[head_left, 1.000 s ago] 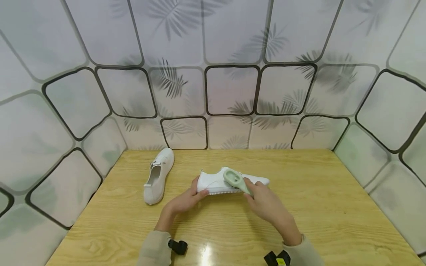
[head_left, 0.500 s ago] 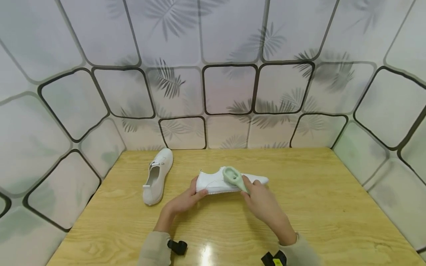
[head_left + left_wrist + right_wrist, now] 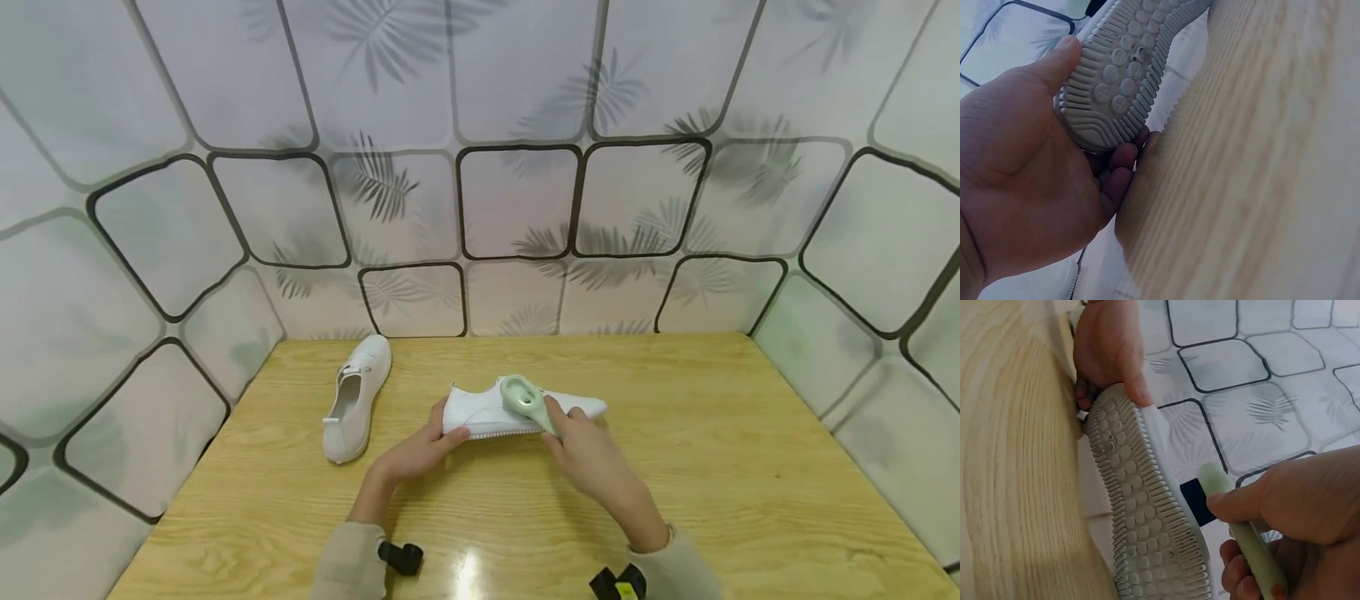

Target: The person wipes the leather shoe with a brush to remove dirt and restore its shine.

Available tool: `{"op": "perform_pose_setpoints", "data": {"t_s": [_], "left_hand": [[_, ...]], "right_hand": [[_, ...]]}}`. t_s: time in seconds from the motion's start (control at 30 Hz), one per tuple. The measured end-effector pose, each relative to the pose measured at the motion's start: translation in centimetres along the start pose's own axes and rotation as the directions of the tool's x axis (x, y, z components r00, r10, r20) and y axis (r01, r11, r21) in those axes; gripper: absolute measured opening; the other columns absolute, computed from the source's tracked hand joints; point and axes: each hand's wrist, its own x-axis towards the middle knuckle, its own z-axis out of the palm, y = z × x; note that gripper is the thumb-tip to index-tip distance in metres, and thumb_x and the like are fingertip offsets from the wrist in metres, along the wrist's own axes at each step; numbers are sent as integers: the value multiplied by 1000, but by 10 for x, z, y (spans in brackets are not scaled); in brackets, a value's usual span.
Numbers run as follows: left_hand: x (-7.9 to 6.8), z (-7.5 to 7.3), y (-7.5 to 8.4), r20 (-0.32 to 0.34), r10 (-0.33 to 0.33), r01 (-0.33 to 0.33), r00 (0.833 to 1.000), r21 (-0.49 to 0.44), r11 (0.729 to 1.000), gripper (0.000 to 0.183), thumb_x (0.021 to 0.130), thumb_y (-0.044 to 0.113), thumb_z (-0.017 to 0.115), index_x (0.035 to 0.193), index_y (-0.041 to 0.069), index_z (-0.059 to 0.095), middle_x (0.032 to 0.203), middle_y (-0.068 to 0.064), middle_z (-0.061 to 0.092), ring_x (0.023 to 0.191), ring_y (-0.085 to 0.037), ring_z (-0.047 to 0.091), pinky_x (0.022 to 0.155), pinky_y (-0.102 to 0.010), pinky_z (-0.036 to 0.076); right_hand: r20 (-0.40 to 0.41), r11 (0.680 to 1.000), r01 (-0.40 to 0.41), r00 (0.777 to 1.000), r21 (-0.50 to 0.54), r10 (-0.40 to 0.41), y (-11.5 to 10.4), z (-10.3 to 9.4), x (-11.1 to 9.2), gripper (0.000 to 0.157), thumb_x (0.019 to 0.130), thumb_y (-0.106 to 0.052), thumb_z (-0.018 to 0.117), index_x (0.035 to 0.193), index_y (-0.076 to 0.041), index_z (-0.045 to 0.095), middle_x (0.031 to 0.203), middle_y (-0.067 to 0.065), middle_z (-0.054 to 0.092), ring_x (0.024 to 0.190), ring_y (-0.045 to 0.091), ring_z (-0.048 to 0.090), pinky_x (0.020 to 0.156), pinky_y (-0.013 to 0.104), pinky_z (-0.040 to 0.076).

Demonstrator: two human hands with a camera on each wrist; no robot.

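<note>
A white shoe [image 3: 480,410] is tilted on its side above the table, its ridged, studded sole [image 3: 1124,75] turned toward the person. My left hand [image 3: 420,450] grips the heel, thumb along the sole's edge and fingers around the far side. A pale green brush [image 3: 522,395] with an oval head lies against the shoe's upper side. My right hand [image 3: 596,458] holds its handle [image 3: 1254,556], the thumb on top. In the right wrist view, a dark blue patch [image 3: 1196,501] shows between the brush head and the shoe. The brush hides part of the shoe's middle.
A second white shoe [image 3: 358,400] stands upright on the wooden table [image 3: 697,433] to the left, toe pointing away. Patterned fabric walls [image 3: 517,200] enclose the table at the back and both sides.
The brush head has shifted very slightly left along the shoe, and the right hand with it. Both hands keep their hold; the other shoe has not moved.
</note>
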Motion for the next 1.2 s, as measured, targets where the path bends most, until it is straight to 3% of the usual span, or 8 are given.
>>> {"op": "perform_pose_setpoints", "data": {"t_s": [0.17,0.33,0.47,0.57,0.7,0.93,1.03,1.2], "left_hand": [[0,0,-1,-5,-2,2,1000,2,1000,84,105,39,49,157,4,-7,162,-23,9,149,-32,10,120,-49,11],[0,-1,-2,-12,-10,10,1000,12,1000,83,105,40,47,157,5,-7,163,-22,8,150,-31,9,120,-50,10],[0,-1,-2,-19,-10,10,1000,6,1000,81,105,39,46,157,5,-6,162,-22,8,150,-31,9,120,-49,10],[0,0,-2,-20,-2,2,1000,-2,1000,80,106,37,46,157,5,-6,162,-22,9,149,-30,10,120,-48,11],[1,1,-3,-17,-3,3,1000,7,1000,80,105,37,47,157,5,-6,162,-22,9,150,-30,10,120,-49,11],[3,1,-6,-15,8,-8,1000,9,1000,81,105,37,47,157,4,-6,163,-21,5,150,-31,6,120,-50,9],[3,1,-7,0,16,-16,1000,11,1000,81,105,36,47,157,4,-7,163,-21,4,150,-30,6,120,-50,10],[2,-1,-6,1,19,-19,1000,5,1000,82,105,36,48,156,4,-7,163,-21,5,150,-29,7,120,-49,10]], "right_hand": [[66,1000,4,998,13,-5,2,-11,-5,55,100,-15,60,149,1,41,96,13,56,69,16,45,56,29,40],[31,999,-23,999,-42,25,7,-13,-3,55,101,-16,59,149,2,40,102,20,58,69,18,46,55,30,40],[25,998,11,1000,-68,-9,6,-5,4,57,102,-19,57,151,2,36,102,21,58,66,16,47,55,29,41],[59,998,39,998,-41,-37,4,-7,3,56,102,-18,56,150,3,36,100,19,57,65,16,46,56,28,41],[91,1000,14,996,-23,-12,8,-16,-3,55,102,-14,55,150,5,35,100,18,55,67,17,45,57,29,41],[54,999,31,998,-35,-29,13,-9,5,56,104,-17,52,151,7,31,105,27,56,70,19,50,60,32,45],[93,998,63,994,-17,-61,11,-8,5,56,104,-16,53,151,6,31,102,22,56,71,18,49,62,31,45],[126,999,43,991,10,-44,10,-16,-1,56,102,-12,55,150,7,33,93,14,53,69,17,44,61,29,41]]}}
